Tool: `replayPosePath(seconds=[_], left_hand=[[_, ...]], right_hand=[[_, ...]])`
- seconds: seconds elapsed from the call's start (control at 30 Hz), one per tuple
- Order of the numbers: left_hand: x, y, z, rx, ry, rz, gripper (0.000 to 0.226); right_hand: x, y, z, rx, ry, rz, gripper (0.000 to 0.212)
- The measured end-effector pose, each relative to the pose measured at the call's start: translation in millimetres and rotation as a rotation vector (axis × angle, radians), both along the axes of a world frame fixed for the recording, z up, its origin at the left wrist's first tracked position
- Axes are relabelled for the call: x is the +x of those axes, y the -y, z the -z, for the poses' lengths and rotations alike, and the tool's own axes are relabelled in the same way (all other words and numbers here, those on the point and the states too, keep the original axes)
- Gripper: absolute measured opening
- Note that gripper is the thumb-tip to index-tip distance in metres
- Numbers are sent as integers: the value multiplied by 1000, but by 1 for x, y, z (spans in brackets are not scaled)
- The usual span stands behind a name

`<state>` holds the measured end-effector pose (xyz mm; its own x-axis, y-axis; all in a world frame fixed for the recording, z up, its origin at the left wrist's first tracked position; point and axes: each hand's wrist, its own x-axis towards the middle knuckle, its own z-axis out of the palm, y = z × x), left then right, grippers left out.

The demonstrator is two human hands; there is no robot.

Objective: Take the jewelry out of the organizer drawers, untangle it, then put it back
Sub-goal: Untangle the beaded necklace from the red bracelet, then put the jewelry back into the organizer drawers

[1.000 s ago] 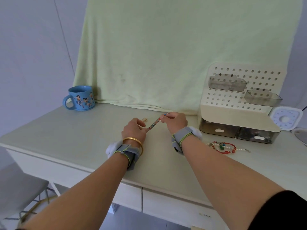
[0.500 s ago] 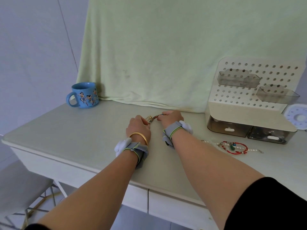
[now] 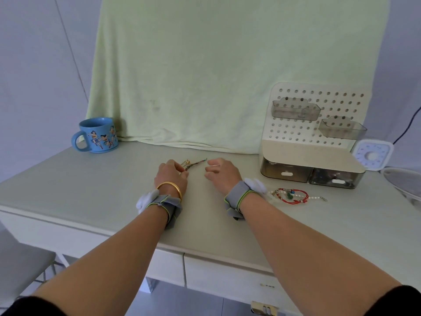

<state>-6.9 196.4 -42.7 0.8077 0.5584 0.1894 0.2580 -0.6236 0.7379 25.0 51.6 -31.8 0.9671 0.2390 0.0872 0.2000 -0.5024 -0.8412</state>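
Woven cord [image 3: 195,163], right hand [image 3: 222,174] released (seemingly)

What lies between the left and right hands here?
Head view: a thin multicoloured cord bracelet on the desk, one end pinched by the left hand, the other just short of the right hand.

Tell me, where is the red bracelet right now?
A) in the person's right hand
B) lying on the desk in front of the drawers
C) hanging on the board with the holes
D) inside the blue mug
B: the red string bracelet lies on the desk in front of the organizer drawers, beside the right hand, which holds nothing; the left hand pinches a different, braided bracelet.
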Motion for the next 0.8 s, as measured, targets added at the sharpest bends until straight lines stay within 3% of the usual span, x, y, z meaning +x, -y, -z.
replayPosePath(seconds=[0.13,0.23,0.37,0.5,0.7,0.8], left_hand=[[-5,4,-3,5,41,-4,13],[-10,22,-6,68,86,13,13],[-18,65,-14,35,189,193,6],[-21,106,-19,18,164,401,9],[-12,157,-16,76,-21,520,25],[-12,180,-16,58,-30,583,22]], right_hand=[[-19,34,-4,76,184,-1,17],[-31,63,-9,131,259,29,13],[-40,106,-11,133,330,102,14],[-39,149,-5,21,347,227,17],[-38,197,8,-395,173,478,21],[-38,209,10,-351,176,412,19]])
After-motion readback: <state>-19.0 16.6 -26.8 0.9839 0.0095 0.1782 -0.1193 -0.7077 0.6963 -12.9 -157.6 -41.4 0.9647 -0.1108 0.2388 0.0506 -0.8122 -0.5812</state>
